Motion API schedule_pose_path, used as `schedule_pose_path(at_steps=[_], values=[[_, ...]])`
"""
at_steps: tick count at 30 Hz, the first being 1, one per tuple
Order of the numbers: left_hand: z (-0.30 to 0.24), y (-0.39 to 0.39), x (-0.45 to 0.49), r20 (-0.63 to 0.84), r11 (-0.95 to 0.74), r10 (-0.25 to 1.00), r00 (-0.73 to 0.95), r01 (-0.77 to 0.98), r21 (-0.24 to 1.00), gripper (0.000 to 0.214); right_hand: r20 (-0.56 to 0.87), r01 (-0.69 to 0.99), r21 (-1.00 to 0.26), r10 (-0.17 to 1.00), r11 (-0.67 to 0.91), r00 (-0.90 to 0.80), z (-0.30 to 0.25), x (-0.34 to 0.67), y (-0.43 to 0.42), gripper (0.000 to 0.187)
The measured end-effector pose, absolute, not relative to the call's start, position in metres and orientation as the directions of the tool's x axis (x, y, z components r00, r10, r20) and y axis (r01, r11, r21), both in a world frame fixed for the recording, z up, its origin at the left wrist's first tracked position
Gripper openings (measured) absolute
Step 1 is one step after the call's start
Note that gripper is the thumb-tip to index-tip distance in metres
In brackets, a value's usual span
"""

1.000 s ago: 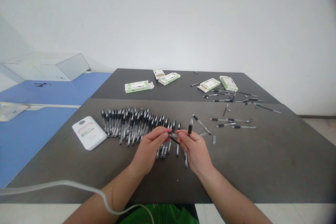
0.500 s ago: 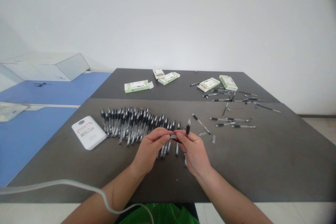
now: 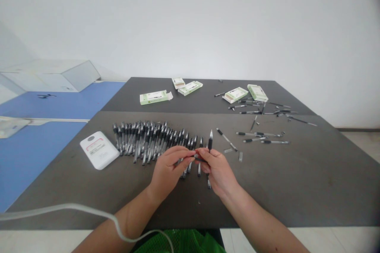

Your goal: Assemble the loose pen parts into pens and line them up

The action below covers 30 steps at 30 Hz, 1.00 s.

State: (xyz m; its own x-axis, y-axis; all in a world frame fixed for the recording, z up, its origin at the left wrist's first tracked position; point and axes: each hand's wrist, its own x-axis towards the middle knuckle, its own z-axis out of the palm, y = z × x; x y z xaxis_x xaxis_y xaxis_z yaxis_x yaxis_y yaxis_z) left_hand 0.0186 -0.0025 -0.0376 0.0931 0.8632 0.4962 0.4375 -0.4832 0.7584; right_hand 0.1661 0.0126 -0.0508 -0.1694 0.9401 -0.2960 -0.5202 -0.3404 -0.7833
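Held thing: a slim pen with a black grip and a clear barrel (image 3: pixel 210 139), up off the tabletop just on the near side of the pen row's right end.
Long axis: the tip points up and away from the person, and the barrel runs down into the right hand.
Right hand (image 3: pixel 218 170): closed round the pen, fingers curled, with the grip and tip standing clear above them.
Left hand (image 3: pixel 169 166): thumb and forefinger pinched narrow on a small dark part of the pen, touching the right fingertips. The part is too small to make out further.
Nearer hand: the right carries the pen, and the left meets it from the left, across the long axis.
Landmark: a long row of black-and-clear pens (image 3: pixel 148 140) lying side by side on the dark grey tabletop (image 3: pixel 297 182).
Left of the row: a flat white rounded device with a label (image 3: pixel 99 149).
Right of the row: loose pens and thin refills (image 3: pixel 261 136), and two short clear pieces (image 3: pixel 240 156) between them and the hands.
Behind the row: green-and-white cardboard boxes (image 3: pixel 154 97), well apart from it.
Far left of the row: a blue surface (image 3: pixel 59 104).
Nearer than the row: a pale grey cable (image 3: pixel 74 208) across the left forearm.
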Motion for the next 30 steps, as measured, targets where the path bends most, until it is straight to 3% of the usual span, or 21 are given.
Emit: schedule_pose_path(at_steps=[5,8,14,18,25,30], values=[[-0.039,-0.005,0.021,0.596,-0.576,0.787,0.157,0.532,0.621,0.015,-0.254,-0.469,-0.841,0.962,-0.271,-0.102,-0.051,0.166,0.01,0.026],[-0.039,-0.007,0.022,0.601,-0.582,0.781,0.173,0.549,0.599,0.015,-0.226,-0.416,-0.88,0.973,-0.228,-0.055,-0.051,0.165,0.008,0.027],[-0.034,-0.001,0.02,0.376,-0.356,0.924,0.062,0.494,0.793,0.014,-0.099,-0.219,-0.97,0.994,-0.109,-0.055,-0.052,0.167,0.002,0.028],[-0.032,0.003,0.018,0.238,-0.222,0.971,0.007,0.384,0.896,0.015,-0.067,-0.22,-0.971,0.989,-0.095,-0.131,-0.051,0.169,0.004,0.026],[-0.036,0.0,0.018,0.449,-0.383,0.894,-0.004,0.513,0.768,0.017,-0.072,-0.14,-0.986,0.991,-0.087,-0.111,-0.054,0.17,0.007,0.022],[-0.038,-0.004,0.019,0.499,-0.43,0.866,0.019,0.537,0.726,0.022,-0.059,-0.142,-0.987,0.994,-0.072,-0.094,-0.053,0.167,0.004,0.022]])
